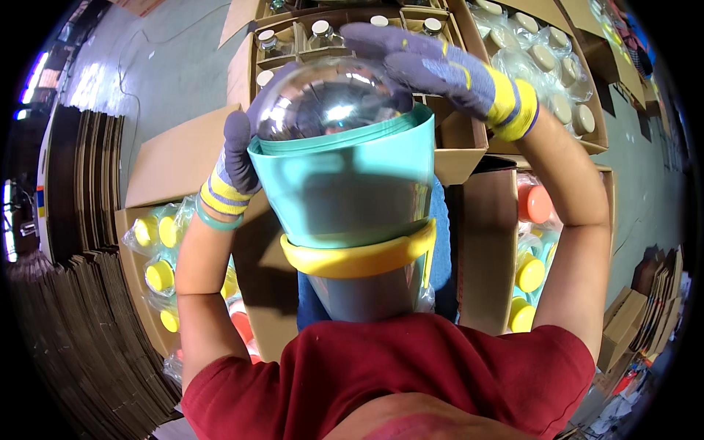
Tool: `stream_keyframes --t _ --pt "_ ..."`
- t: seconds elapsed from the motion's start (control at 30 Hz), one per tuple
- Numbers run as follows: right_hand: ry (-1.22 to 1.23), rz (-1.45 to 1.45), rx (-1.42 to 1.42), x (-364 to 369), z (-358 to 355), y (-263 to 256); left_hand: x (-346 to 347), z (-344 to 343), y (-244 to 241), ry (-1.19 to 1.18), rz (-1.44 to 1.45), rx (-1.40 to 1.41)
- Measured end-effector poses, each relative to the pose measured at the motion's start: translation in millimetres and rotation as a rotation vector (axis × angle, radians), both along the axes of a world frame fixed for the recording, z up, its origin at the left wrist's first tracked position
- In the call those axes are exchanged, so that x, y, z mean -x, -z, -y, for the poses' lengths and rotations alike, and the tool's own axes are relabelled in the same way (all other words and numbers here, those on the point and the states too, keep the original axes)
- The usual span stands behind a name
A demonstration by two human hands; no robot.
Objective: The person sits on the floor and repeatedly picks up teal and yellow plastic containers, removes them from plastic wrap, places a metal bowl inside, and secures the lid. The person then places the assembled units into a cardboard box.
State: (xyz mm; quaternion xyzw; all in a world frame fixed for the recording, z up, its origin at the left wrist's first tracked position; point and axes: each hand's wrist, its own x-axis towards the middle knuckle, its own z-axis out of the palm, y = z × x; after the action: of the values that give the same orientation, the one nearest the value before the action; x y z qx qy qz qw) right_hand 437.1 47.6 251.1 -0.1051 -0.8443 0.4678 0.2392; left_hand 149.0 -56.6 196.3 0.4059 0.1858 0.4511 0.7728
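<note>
A tapered teal plastic container [341, 187] leans from my chest toward the boxes, its wide mouth facing away from me. A shiny, glassy dome [330, 104] sits tilted in that mouth. A yellow plastic band with a hanging strip [357, 256] goes around the container above its grey lower part [368, 297]. My gloved left hand [240, 154] grips the container's left rim, thumb in front and fingers mostly hidden behind the dome. Above the dome's right side, my gloved right hand [434, 69] is blurred, its fingers stretched out flat. Whether it touches the dome is unclear.
Ahead is a divided carton [459, 154] of clear bottles with white caps [320, 27]. Bagged jars with beige lids [544, 58] fill another at far right. Cartons on both sides hold yellow-lidded [159, 275] and red-lidded jars [538, 203]. Flattened cardboard [99, 319] is stacked at left.
</note>
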Motion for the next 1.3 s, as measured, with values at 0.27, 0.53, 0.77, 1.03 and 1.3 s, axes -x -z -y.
stream_keyframes --t 0.27,0.53,0.77,1.03,1.3 --pt "-0.208 0.696 0.009 62.8 2.2 -67.1 45.4 -126.5 149.9 -0.217 -1.564 -0.667" --pt "-0.118 0.885 -0.070 67.6 11.4 -76.3 21.5 -164.0 160.3 -0.041 -1.864 -0.637" --pt "0.197 0.044 -0.340 69.4 -83.0 18.5 47.4 -126.7 63.1 -0.459 -0.615 -0.380" --pt "0.153 0.225 0.754 54.7 -105.1 12.7 109.5 -110.5 36.9 -0.362 -0.039 -0.247" --pt "0.374 -0.310 0.423 75.3 -19.2 -27.1 -5.5 -87.6 -21.0 -0.938 -0.830 -1.115"
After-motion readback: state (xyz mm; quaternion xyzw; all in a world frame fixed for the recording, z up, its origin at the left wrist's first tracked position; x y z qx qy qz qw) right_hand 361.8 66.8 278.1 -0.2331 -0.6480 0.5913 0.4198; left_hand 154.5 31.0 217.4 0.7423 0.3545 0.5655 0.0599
